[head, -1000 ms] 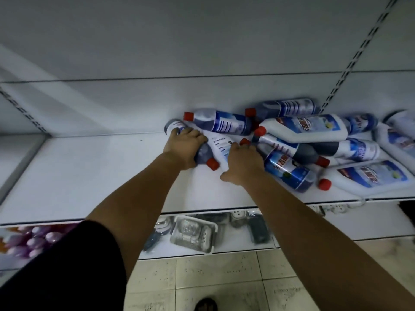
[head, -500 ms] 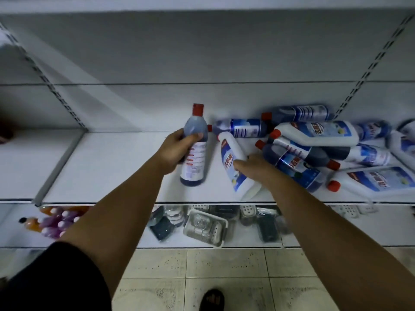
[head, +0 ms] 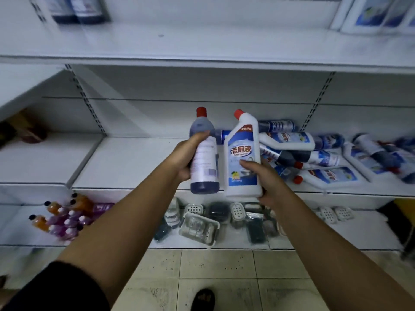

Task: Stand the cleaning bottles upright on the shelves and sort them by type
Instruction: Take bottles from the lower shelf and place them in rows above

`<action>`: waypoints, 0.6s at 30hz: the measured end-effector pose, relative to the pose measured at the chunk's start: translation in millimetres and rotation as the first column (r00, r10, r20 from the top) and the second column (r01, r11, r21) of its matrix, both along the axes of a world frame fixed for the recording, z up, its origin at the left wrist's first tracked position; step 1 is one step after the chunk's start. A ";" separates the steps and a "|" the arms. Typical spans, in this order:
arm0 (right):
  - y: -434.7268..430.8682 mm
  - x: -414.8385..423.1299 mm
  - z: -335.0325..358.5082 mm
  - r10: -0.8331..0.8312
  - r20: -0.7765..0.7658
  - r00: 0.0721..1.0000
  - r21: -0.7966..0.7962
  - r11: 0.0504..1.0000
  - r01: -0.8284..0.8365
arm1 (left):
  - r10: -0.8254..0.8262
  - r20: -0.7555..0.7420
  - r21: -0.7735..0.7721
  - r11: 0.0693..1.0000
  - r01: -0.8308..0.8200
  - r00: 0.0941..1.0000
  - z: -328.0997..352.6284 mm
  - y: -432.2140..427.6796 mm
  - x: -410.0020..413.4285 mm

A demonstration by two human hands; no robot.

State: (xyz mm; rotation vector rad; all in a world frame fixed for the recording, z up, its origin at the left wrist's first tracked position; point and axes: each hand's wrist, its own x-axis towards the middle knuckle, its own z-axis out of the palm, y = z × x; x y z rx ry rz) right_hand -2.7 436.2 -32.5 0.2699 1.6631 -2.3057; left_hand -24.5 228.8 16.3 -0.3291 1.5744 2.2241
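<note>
My left hand [head: 186, 154] grips a clear round bottle of dark blue liquid [head: 204, 158] with a red cap, held upright in the air in front of the middle shelf [head: 125, 162]. Beside it, my right hand [head: 261, 176] holds a white angled-neck toilet cleaner bottle [head: 243, 153] with a blue label and red cap, also upright and off the shelf. Behind and to the right, a pile of both bottle kinds [head: 314, 153] lies on its side on the same shelf.
The upper shelf [head: 202, 48] carries upright dark bottles [head: 78, 9] at left and white ones [head: 379, 13] at right. The lower shelf holds soap dishes [head: 199, 227] and small purple and orange bottles [head: 62, 218]. Tiled floor and a shoe [head: 203, 298] are below.
Both hands have lifted their bottles off the shelf and pulled them toward me; the white bottle went from tilted to upright. The view tilted upward, bringing the upper shelf into sight.
</note>
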 end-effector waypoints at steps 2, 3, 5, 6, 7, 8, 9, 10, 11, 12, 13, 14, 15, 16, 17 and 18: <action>3.8 17.9 16.2 -0.010 -0.044 0.999 0.018 1.000 0.011 | -0.003 0.017 0.030 1.000 0.003 1.000 18.3 5.0 19.5; 4.4 26.7 24.6 -0.018 -0.059 0.998 0.020 1.000 0.019 | -0.012 0.025 0.030 0.999 0.011 1.000 26.6 7.0 29.2; 5.3 43.6 41.0 -0.038 -0.082 0.996 0.006 0.999 0.039 | -0.032 0.018 -0.004 0.999 0.032 0.999 42.1 9.5 48.3; 5.3 52.7 49.3 -0.053 -0.090 0.995 -0.002 0.999 0.053 | -0.045 0.004 -0.026 0.999 0.045 0.999 50.0 10.6 58.4; 5.0 62.8 58.0 -0.068 -0.095 0.993 -0.012 0.998 0.068 | -0.057 -0.019 -0.035 0.998 0.056 0.998 58.6 11.6 69.2; 4.9 72.3 65.7 -0.078 -0.100 0.992 -0.025 0.997 0.075 | -0.065 -0.047 -0.033 0.997 0.063 0.997 66.8 12.5 79.6; 4.8 81.7 73.3 -0.084 -0.109 0.991 -0.036 0.996 0.081 | -0.072 -0.076 -0.024 0.997 0.070 0.995 75.4 14.4 90.0; 4.9 89.7 80.4 -0.088 -0.123 0.988 -0.042 0.996 0.084 | -0.072 -0.106 -0.021 0.997 0.070 0.992 83.0 15.8 97.7; 4.6 97.6 88.6 -0.090 -0.144 0.986 -0.046 0.995 0.084 | -0.063 -0.142 -0.028 0.998 0.059 0.988 90.8 17.5 103.0; 4.2 104.4 97.5 -0.089 -0.169 0.982 -0.051 0.995 0.082 | -0.045 -0.178 -0.043 0.998 0.037 0.983 99.2 18.7 106.2; 3.3 110.7 108.5 -0.085 -0.203 0.975 -0.054 0.996 0.076 | -0.027 -0.210 -0.053 0.998 0.016 0.977 108.9 20.0 108.7; 2.8 115.3 120.8 -0.078 -0.245 0.966 -0.051 0.996 0.067 | -0.016 -0.240 -0.056 0.998 0.003 0.971 120.0 20.4 110.9; 2.1 119.4 134.4 -0.071 -0.286 0.956 -0.042 0.997 0.061 | -0.009 -0.270 -0.061 0.998 -0.008 0.963 131.4 20.8 113.1; 1.8 122.9 148.7 -0.068 -0.323 0.944 -0.029 0.998 0.062 | -0.003 -0.304 -0.073 0.997 -0.020 0.953 143.0 20.8 116.0; 1.5 125.9 163.2 -0.063 -0.355 0.933 -0.017 0.998 0.061 | 0.006 -0.341 -0.088 0.995 -0.038 0.940 154.2 20.6 119.3; 0.9 128.5 177.2 -0.057 -0.384 0.921 -0.008 0.998 0.059 | 0.017 -0.374 -0.102 0.993 -0.059 0.927 164.6 19.9 122.0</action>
